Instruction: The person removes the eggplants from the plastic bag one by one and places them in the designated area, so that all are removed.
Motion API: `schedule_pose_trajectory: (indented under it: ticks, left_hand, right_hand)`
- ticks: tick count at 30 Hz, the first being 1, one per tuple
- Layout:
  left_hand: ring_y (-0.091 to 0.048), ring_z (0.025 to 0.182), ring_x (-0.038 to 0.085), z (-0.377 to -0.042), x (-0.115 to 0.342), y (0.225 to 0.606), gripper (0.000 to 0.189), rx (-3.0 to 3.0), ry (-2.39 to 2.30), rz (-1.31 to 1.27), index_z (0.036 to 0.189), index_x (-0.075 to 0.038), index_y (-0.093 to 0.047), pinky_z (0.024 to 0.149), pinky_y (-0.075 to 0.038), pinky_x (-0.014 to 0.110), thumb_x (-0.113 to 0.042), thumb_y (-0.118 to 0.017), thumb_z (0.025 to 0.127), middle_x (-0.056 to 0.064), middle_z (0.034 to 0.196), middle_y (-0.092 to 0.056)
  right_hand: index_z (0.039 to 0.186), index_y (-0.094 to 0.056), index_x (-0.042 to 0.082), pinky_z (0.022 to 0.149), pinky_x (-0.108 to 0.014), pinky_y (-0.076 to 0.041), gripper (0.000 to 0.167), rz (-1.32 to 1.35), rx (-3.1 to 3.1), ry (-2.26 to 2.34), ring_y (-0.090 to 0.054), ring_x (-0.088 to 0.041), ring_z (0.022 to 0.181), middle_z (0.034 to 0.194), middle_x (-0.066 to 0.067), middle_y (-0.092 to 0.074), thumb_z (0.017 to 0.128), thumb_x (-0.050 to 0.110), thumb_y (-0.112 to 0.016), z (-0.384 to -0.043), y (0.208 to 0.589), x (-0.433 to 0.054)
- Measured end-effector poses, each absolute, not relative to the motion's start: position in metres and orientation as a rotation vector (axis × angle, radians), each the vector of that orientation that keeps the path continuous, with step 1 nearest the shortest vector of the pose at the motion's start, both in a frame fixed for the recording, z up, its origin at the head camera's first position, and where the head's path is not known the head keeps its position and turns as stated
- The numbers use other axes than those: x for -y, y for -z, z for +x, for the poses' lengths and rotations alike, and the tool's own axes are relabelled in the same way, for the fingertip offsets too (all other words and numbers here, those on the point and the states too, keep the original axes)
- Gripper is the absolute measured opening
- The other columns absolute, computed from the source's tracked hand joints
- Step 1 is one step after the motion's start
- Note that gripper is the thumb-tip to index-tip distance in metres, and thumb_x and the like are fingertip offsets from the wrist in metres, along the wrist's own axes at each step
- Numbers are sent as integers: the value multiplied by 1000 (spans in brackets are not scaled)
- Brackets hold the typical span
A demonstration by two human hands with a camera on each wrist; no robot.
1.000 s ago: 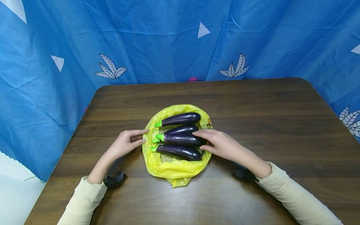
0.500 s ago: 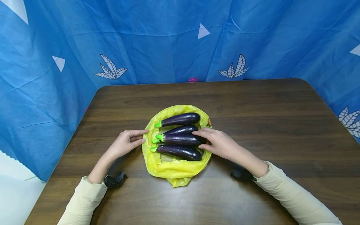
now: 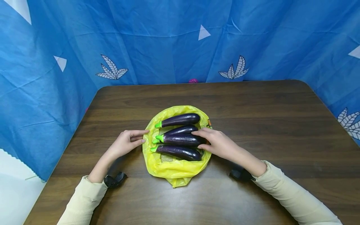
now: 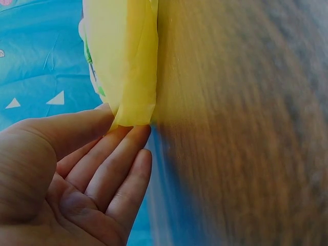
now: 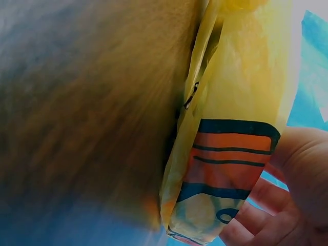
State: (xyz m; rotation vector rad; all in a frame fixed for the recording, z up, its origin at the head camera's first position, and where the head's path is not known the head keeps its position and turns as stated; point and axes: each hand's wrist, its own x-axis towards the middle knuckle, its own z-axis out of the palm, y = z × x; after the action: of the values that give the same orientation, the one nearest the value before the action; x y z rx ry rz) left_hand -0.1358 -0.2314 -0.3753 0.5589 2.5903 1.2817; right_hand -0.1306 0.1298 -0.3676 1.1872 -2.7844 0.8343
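Note:
In the head view a yellow plastic bag (image 3: 168, 172) lies spread open on the table with several purple eggplants (image 3: 181, 119) side by side in it, green stems to the left. My left hand (image 3: 126, 143) pinches the bag's left edge; the left wrist view shows the thumb and fingers at the yellow film (image 4: 138, 77). From the right, my right hand (image 3: 217, 142) reaches over the rim, fingers and thumb on either side of the blunt end of one eggplant (image 3: 181, 140). The printed bag side (image 5: 230, 159) hides part of that hand in the right wrist view.
The brown wooden table (image 3: 261, 125) extends around the bag on all sides. A blue patterned curtain (image 3: 168, 47) hangs behind its far edge. Black wrist straps (image 3: 115, 180) sit by both cream sleeves (image 3: 289, 190).
The head view has tilted slightly. Both hands, the bag and the eggplants keep nearly the same places; my right thumb has shifted a little to the left.

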Motion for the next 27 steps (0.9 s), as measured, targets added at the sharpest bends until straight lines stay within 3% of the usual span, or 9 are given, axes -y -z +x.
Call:
schedule_pose_trajectory:
  ticks: [27]
  left_hand:
    - [-60, 104, 27, -136, 233, 377, 35, -2564, -1316, 529, 124, 5, -58, 81, -51, 29, -2, -62, 90, 20, 123, -57]
  right_hand:
    - [124, -62, 8, 76, -29, -53, 49, 1224, 2668, -840, -59, -17, 91, 112, -7, -61, 78, 8, -77, -131, 362, -134]
